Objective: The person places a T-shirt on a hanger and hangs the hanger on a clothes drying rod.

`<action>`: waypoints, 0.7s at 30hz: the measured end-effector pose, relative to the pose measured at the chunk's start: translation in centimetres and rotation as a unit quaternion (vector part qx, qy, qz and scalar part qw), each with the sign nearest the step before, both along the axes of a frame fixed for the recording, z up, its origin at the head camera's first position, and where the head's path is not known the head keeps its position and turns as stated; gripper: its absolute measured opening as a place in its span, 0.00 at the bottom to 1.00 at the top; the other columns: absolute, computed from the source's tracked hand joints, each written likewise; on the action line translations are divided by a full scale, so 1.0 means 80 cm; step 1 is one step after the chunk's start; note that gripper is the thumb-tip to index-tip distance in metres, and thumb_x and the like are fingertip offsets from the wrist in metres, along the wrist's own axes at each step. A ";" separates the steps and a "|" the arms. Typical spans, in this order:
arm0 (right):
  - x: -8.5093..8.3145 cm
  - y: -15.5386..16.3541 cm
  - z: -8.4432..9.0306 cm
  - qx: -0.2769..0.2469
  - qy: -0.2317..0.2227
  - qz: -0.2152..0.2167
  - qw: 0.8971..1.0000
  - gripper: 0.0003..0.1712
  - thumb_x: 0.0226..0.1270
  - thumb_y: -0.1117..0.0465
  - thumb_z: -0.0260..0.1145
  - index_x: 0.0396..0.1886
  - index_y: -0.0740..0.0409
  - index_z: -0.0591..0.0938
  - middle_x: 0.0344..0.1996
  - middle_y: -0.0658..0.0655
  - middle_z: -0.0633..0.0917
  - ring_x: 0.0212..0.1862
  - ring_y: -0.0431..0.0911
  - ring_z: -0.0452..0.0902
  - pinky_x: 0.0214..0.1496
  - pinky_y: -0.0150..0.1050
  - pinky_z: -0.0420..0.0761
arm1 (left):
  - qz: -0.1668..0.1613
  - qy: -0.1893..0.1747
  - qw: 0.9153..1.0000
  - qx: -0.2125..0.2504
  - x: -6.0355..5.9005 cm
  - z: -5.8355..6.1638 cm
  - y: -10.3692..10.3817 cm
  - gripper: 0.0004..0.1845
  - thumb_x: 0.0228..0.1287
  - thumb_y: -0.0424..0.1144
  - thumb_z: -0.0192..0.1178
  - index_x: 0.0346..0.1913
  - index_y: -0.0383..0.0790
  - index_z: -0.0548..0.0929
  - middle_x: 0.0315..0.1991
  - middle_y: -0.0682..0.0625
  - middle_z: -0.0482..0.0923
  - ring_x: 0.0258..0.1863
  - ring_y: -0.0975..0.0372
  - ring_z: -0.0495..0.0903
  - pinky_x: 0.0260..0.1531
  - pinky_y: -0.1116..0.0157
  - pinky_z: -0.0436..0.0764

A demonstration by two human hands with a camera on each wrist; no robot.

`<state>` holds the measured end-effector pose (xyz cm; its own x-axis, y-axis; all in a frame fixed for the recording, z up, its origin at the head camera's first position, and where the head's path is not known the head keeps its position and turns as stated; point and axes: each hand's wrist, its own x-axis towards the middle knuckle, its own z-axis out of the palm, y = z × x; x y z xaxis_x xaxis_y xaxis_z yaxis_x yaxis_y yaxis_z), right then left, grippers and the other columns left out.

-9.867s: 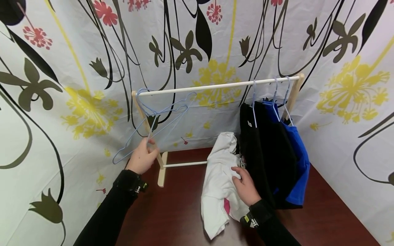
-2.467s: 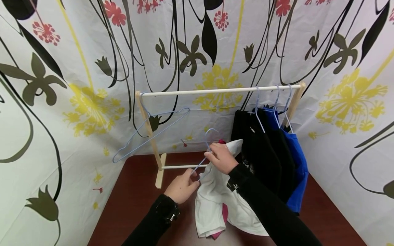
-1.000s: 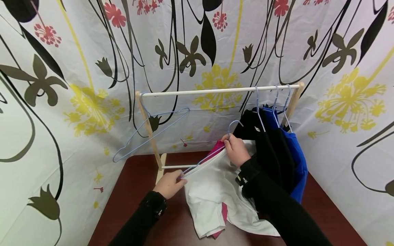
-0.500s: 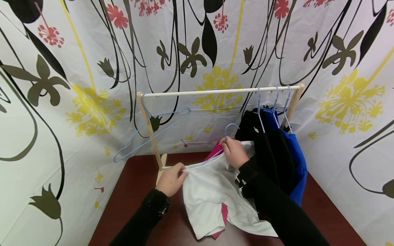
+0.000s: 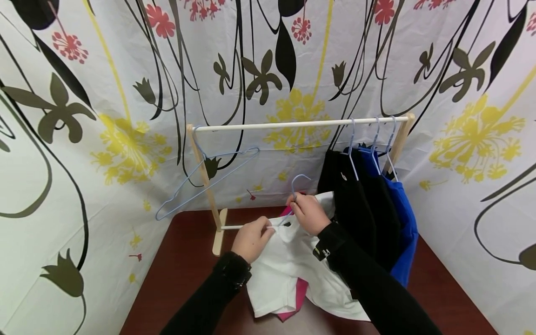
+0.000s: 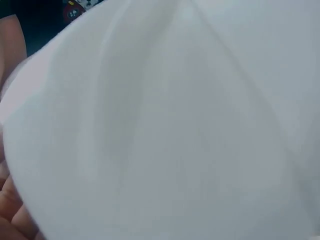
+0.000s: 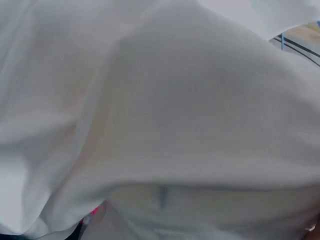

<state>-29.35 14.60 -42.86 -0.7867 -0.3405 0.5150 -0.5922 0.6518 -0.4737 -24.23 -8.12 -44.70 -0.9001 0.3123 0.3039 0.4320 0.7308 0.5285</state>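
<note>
In the head view my right hand (image 5: 309,213) grips a light-blue wire hanger (image 5: 294,183) just below its hook, which sticks up above the fingers. My left hand (image 5: 253,238) pinches the upper edge of a white shirt (image 5: 274,291), left of the right hand. The hanger's lower part goes in behind the shirt's edge and is mostly hidden. Pink cloth (image 5: 299,293) shows under the white near the bottom. White fabric (image 6: 165,125) fills the left wrist view, some fingers (image 6: 12,210) at its left side. The right wrist view is nearly all white cloth (image 7: 190,110) too.
A small wooden rack with a white rail (image 5: 268,125) stands on the dark red table (image 5: 171,274). A bare blue hanger (image 5: 201,186) hangs at its left end. Black garments (image 5: 356,209) and a blue one (image 5: 407,223) hang at the right. A flowered curtain (image 5: 259,42) surrounds it.
One hanger has left the rack's left end and is in my right hand, now partly inside the shirt. Lately both hands have drawn closer, the left moving right and the right slightly left.
</note>
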 end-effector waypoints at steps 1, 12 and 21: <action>0.000 0.000 0.000 -0.002 -0.003 0.003 1.000 0.08 0.79 0.65 0.55 0.43 0.54 0.81 0.36 0.49 0.84 0.37 0.45 0.77 0.46 0.45 0.74 | 0.000 0.004 1.000 0.001 0.000 0.000 0.003 0.06 0.73 0.47 0.62 0.41 0.51 0.78 0.25 0.60 0.76 0.25 0.66 0.73 0.31 0.66 0.75; 0.005 0.009 0.003 -0.036 -0.046 0.020 0.998 0.10 0.82 0.63 0.53 0.50 0.58 0.81 0.35 0.50 0.81 0.33 0.43 0.71 0.42 0.44 0.71 | -0.003 -0.010 1.000 0.022 0.006 -0.018 0.009 0.14 0.73 0.47 0.63 0.52 0.46 0.73 0.39 0.51 0.84 0.34 0.61 0.82 0.35 0.61 0.80; 0.002 0.035 -0.012 -0.081 -0.079 0.024 0.993 0.22 0.81 0.66 0.47 0.70 0.61 0.71 0.59 0.62 0.79 0.58 0.55 0.77 0.63 0.52 0.70 | 0.003 -0.021 0.998 0.056 0.015 -0.023 0.001 0.06 0.76 0.45 0.57 0.47 0.47 0.76 0.36 0.52 0.83 0.32 0.62 0.78 0.35 0.60 0.77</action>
<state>-29.18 17.42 -43.78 -0.8469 -0.3022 0.4375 -0.5306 0.5331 -0.6590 -23.05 -8.01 -46.53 -0.9145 0.2734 0.2984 0.4037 0.6687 0.6244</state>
